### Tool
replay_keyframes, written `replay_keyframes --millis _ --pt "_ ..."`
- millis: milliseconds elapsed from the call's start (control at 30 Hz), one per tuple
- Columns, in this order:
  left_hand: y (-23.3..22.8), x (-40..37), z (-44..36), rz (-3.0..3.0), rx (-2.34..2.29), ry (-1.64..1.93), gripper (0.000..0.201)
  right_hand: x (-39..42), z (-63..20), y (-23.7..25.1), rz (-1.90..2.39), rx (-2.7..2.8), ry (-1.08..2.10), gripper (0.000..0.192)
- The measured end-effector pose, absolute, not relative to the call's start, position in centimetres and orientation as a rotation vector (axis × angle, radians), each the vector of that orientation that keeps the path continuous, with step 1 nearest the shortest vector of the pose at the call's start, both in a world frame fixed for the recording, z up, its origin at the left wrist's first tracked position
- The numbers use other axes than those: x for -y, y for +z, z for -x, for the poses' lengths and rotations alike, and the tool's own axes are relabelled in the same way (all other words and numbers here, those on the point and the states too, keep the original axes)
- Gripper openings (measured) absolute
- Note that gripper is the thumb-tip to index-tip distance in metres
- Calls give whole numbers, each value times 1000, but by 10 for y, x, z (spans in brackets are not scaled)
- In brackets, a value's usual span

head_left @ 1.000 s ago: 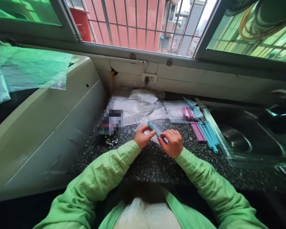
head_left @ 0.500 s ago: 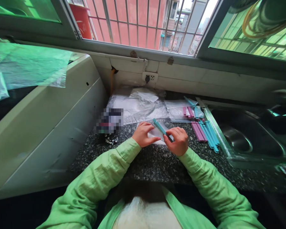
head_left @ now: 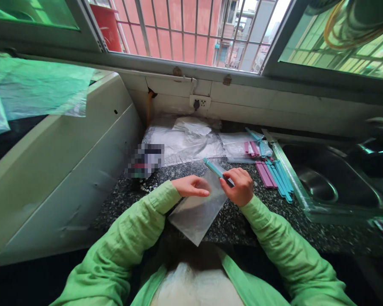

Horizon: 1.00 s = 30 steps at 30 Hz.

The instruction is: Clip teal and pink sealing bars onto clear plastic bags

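My right hand (head_left: 239,186) grips the near end of a teal bag clip (head_left: 214,168), which is clamped along the top edge of a clear plastic bag (head_left: 196,212). The bag hangs down over the front edge of the speckled counter (head_left: 268,216). My left hand (head_left: 190,186) lies on the bag's upper left part, fingers stretched toward the right hand. More teal and pink clips (head_left: 274,175) lie in a loose row on the counter to the right of my hands.
A heap of clear bags (head_left: 185,138) and a bag with clips (head_left: 250,146) lie at the back by the wall socket (head_left: 199,102). A steel sink (head_left: 332,182) is at right, a white appliance (head_left: 60,161) at left. A blurred object (head_left: 144,160) sits left of my hands.
The clear bag, bunched under my hands before, has unfolded and now hangs toward me over the counter edge. My left hand let go of the clip and slid onto the bag.
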<state>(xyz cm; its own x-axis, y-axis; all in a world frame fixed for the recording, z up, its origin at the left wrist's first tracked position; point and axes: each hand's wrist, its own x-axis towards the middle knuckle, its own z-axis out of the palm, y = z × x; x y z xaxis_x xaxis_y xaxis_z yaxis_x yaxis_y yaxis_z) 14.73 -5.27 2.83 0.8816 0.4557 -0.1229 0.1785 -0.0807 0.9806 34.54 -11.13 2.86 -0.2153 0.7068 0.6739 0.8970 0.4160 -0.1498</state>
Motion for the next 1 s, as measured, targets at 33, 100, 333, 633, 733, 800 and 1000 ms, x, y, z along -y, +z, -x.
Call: replay_keyframes --millis 33,100,333,633,733,800,1000 --pt "27 52 -147 -1663 -530 269 36 112 -344 29 1353 2000 -354 11" --pt "26 50 -148 -1668 -606 359 38 113 -342 28 1349 2016 -349 12" --pt "31 46 -151 -1581 -667 593 41 116 -336 23 1349 2056 -366 12" --pt "31 42 -151 -1605 -871 776 48 119 -331 20 1341 2109 -414 14" --pt "30 42 -152 -1593 -920 795 53 120 -330 19 1336 2120 -421 14" --pt "29 42 -153 -1582 -946 791 56 120 -330 18 1329 2116 -432 14" --pt "28 43 -154 -1561 -976 756 57 121 -330 19 1306 2115 -436 13"
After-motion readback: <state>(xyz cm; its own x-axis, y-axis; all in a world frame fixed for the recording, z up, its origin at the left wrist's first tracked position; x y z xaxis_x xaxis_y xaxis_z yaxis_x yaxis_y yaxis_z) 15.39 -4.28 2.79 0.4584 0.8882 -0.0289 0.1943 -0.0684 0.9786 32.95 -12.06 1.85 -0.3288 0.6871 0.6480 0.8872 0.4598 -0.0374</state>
